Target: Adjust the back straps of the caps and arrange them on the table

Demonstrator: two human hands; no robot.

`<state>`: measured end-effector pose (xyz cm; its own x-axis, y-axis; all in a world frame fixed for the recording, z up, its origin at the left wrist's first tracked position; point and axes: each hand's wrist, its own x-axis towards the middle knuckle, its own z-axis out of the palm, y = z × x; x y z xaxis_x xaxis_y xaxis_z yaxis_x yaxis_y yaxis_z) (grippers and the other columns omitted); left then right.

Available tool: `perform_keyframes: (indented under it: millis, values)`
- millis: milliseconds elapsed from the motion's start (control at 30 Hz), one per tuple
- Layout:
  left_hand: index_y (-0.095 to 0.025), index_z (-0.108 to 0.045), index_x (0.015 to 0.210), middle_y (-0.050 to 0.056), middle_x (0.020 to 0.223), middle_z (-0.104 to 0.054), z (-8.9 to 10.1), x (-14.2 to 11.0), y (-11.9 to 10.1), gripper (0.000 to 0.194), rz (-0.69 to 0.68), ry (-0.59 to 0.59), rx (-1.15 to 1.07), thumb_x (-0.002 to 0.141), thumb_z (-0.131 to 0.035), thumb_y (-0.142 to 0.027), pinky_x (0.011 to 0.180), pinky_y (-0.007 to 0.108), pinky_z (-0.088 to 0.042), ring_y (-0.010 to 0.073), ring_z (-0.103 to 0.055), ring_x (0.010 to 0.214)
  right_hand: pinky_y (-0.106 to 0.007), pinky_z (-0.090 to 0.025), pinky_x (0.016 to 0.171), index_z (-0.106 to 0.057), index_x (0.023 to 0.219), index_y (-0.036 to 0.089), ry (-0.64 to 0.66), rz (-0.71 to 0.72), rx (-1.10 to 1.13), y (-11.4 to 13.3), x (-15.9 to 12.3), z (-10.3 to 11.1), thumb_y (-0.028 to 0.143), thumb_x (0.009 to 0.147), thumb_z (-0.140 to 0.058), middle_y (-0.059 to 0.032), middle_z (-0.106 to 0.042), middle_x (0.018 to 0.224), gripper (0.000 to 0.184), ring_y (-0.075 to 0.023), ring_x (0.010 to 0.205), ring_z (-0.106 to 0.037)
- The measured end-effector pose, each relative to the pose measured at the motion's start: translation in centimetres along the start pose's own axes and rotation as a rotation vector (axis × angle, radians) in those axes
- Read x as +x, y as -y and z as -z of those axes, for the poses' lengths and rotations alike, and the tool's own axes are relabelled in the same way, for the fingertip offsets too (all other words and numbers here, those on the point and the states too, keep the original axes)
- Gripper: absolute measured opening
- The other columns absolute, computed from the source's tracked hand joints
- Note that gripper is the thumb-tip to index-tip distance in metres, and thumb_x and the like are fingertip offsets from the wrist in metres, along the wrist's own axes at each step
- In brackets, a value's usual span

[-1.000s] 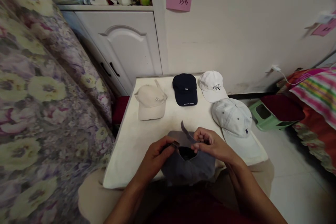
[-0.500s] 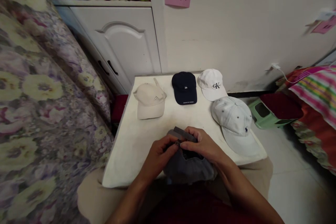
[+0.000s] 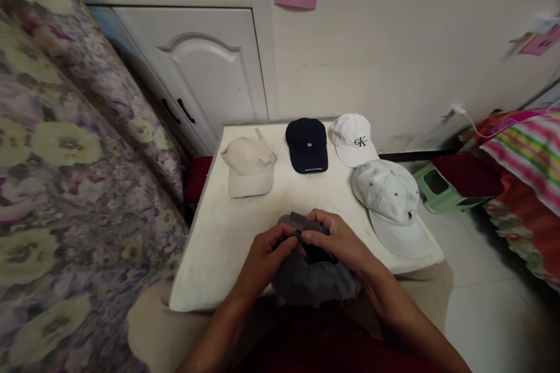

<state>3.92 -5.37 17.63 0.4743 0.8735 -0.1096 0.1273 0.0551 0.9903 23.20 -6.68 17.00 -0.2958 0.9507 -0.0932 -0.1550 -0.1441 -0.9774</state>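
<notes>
I saw a grey cap [image 3: 312, 284] at the near edge of the bench [image 3: 219, 245]. The left hand [image 3: 270, 252] and right hand [image 3: 340, 240] both pinched its strap [image 3: 308, 222]. A blue cap [image 3: 307, 143] sat by the bench's far edge.

A room in a home, by its furnishings: a flowered curtain [image 3: 56, 198] hangs past the left edge of the table [image 3: 214, 245], a panelled cupboard [image 3: 205, 70] stands beyond the far left corner, and off the right edge are a stool [image 3: 466, 178] and frilled bedding [image 3: 527, 154].
</notes>
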Motion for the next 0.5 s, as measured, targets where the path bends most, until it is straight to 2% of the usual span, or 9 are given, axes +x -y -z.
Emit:
perform_keyframes:
  millis: [133,233,300,400,500]
  values:
    - [-0.019,-0.068,0.084,0.002,0.078,-0.073,0.2,0.0,0.3,0.020,0.062,-0.031,-0.076,0.090,-0.064,-0.038,0.069,0.025,-0.042,0.0157,-0.059,0.073,-0.022,-0.028,0.048,-0.061,0.083,0.018,-0.113,0.044,-0.124,0.3,0.0,2.0,0.045,0.095,-0.056,0.0013,-0.063,0.073,0.030,-0.0065,0.049,-0.040]
    - [-0.019,-0.068,0.085,0.001,0.076,-0.072,0.4,0.0,0.4,0.020,0.084,-0.027,-0.134,0.088,-0.066,-0.038,0.067,0.024,-0.043,0.0152,-0.060,0.071,-0.022,-0.034,0.049,-0.063,0.088,0.018,-0.163,0.086,-0.140,0.8,-0.3,3.1,0.046,0.095,-0.057,0.0004,-0.064,0.076,0.030,-0.0071,0.050,-0.047]
    - [-0.019,-0.068,0.086,0.001,0.077,-0.072,0.4,0.0,0.4,0.020,0.092,-0.013,-0.171,0.088,-0.066,-0.038,0.067,0.024,-0.043,0.0148,-0.060,0.071,-0.021,-0.034,0.047,-0.064,0.090,0.018,-0.173,0.082,-0.117,1.1,-0.5,3.4,0.047,0.094,-0.058,0.0015,-0.063,0.070,0.030,-0.0074,0.047,-0.049]
    - [-0.018,-0.067,0.085,0.001,0.076,-0.071,0.4,0.0,0.3,0.020,0.094,-0.001,-0.202,0.088,-0.066,-0.038,0.066,0.023,-0.042,0.0142,-0.060,0.071,-0.021,-0.023,0.040,-0.066,0.090,0.017,-0.168,0.036,-0.107,1.0,-0.6,3.1,0.049,0.093,-0.058,0.0054,-0.055,0.053,0.032,-0.0059,0.038,-0.037]
    - [-0.017,-0.067,0.083,0.001,0.076,-0.071,0.4,0.0,0.1,0.020,0.096,0.008,-0.211,0.088,-0.066,-0.037,0.065,0.024,-0.042,0.0142,-0.059,0.069,-0.021,-0.019,0.041,-0.068,0.086,0.016,-0.183,0.016,-0.101,0.5,-0.5,2.7,0.049,0.089,-0.064,0.0088,-0.044,0.042,0.032,-0.0053,0.037,-0.030]
